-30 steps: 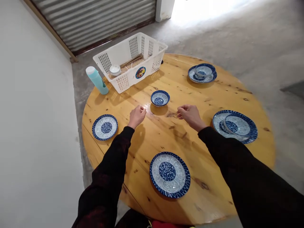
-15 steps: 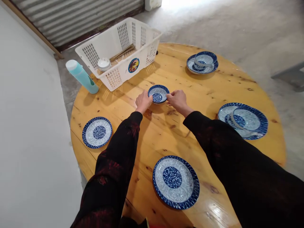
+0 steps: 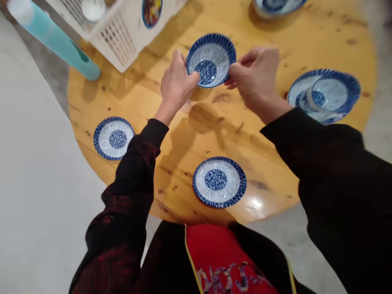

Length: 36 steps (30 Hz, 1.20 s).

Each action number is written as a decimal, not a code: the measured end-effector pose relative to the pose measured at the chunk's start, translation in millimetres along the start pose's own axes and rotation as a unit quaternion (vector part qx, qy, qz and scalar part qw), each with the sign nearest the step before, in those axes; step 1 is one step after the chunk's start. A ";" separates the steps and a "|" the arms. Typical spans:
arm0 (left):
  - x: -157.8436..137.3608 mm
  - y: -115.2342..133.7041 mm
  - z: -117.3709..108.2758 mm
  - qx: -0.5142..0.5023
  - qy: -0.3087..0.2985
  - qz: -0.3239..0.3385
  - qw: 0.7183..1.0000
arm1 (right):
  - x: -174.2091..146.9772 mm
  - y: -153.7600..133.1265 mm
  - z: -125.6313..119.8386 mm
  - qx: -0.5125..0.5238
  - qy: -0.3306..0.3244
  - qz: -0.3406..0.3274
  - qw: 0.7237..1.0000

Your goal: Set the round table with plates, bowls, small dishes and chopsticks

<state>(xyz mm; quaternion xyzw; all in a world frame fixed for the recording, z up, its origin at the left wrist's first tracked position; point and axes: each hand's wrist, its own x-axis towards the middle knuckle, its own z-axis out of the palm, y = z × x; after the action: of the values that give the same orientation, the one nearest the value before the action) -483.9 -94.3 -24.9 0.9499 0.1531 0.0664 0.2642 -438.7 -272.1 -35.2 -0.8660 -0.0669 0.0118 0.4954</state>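
The left hand (image 3: 180, 81) and right hand (image 3: 257, 77) grip a blue and white bowl (image 3: 212, 61) by its sides, above the yellow bench (image 3: 260, 163).

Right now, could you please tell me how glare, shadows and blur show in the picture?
Head view: white glare on the table, right of the near plate; head view: soft shadows below the left hand, right hand and held bowl; head view: blur, plain on the basket; head view: the bottle seems stretched toward the upper-left corner.
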 end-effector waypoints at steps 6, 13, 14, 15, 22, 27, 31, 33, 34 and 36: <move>-108.2 19.3 -8.7 -0.075 -0.114 0.027 0.990 | -112.3 0.3 -56.5 -0.030 -0.001 0.034 0.999; -241.1 25.9 14.2 -0.135 -0.208 -0.050 0.967 | -237.0 41.4 -84.9 -0.032 -0.030 0.156 0.987; -255.9 24.4 19.1 -0.130 -0.221 -0.064 0.964 | -250.8 47.1 -85.8 -0.033 -0.033 0.173 0.984; -269.2 22.7 23.8 -0.125 -0.229 -0.078 0.962 | -262.9 52.6 -86.0 -0.033 -0.036 0.186 0.981; -315.1 13.8 45.6 -0.095 -0.259 -0.118 0.954 | -300.8 81.6 -75.4 -0.034 -0.046 0.226 0.972; -314.3 11.2 49.1 -0.098 -0.254 -0.117 0.955 | -302.1 85.7 -71.5 -0.036 -0.041 0.218 0.974; -314.2 9.8 48.0 -0.096 -0.257 -0.122 0.954 | -303.5 85.2 -70.7 -0.036 -0.045 0.220 0.974; -314.6 8.5 47.3 -0.098 -0.257 -0.126 0.953 | -304.1 85.2 -69.3 -0.038 -0.052 0.221 0.973; -314.7 7.8 47.0 -0.096 -0.257 -0.126 0.953 | -304.3 85.2 -68.3 -0.039 -0.056 0.221 0.973; -314.4 6.9 46.5 -0.090 -0.257 -0.122 0.954 | -304.9 85.2 -66.4 -0.037 -0.063 0.223 0.972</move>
<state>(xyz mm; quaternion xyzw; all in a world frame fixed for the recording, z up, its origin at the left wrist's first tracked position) -769.4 -224.8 -75.2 0.8814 0.1877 -0.1992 0.3851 -726.1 -410.5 -88.6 -0.8746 0.0964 0.1735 0.4424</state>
